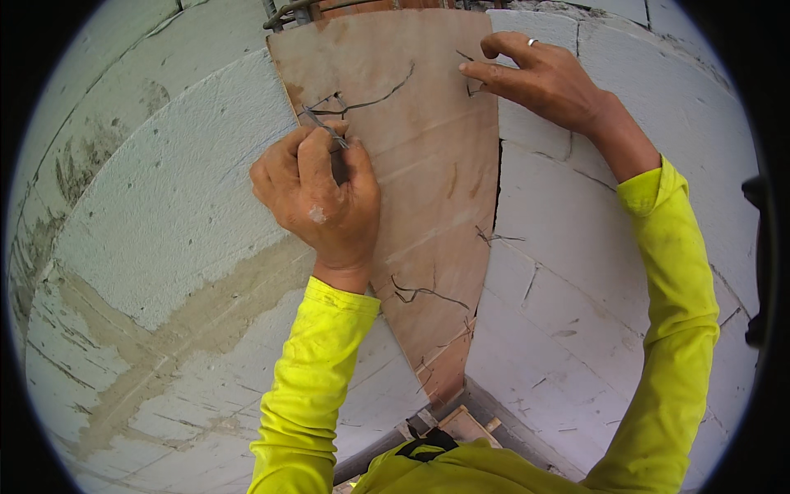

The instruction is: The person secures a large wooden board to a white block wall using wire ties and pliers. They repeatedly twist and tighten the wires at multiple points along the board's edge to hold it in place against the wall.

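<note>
A tall brown plywood panel (420,189) stands against the pale block wall, narrowing toward the bottom of the view. At its upper left edge, my left hand (317,193) pinches a twisted dark tie wire (325,123) between thumb and fingers. Another length of that wire curves across the panel above the hand. My right hand (535,78), with a ring on one finger, is at the panel's upper right edge. Its thumb and fingers are apart beside a short bent wire (471,86); whether a fingertip touches it I cannot tell.
Pale block walls (576,230) flank the panel; grey mortar (206,317) smears the left one. Lower on the panel, more wire ends (428,292) stick out. Steel bars (288,12) show above its top edge. Wood pieces (465,424) lie at the bottom.
</note>
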Tool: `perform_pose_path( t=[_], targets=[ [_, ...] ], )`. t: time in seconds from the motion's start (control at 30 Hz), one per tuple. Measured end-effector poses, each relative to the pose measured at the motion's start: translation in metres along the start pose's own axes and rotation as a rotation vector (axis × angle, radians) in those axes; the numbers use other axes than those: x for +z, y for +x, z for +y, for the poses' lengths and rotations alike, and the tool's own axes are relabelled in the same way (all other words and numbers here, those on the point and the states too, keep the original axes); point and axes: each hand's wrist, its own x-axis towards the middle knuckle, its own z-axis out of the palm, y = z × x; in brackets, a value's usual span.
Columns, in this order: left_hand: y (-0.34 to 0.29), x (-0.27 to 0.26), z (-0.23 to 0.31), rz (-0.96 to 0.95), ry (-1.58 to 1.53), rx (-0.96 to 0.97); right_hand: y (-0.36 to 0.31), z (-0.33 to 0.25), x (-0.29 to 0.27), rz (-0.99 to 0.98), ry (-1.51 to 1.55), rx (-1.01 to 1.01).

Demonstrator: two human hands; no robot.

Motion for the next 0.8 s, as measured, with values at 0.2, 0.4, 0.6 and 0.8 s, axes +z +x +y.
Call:
perform_pose_path(
  t=[0.2,0.4,0.6,0.8],
  targets=[
    [0.000,-0.001,0.000,-0.005,-0.017,-0.018,0.008,0.000,0.009,-0.169,0.084,0.237],
    [-0.005,-0.003,-0.004,-0.042,-0.051,-0.056,0.019,-0.079,0.009,0.351,0.443,0.982],
    [-0.031,-0.026,0.029,0.107,-0.622,-0.239,0.076,-0.146,0.007,0.704,0.343,0.720],
    [-0.033,0.024,0.030,0.347,-0.661,-0.314,0.125,-0.126,0.065,0.155,0.291,0.717]
  ],
)
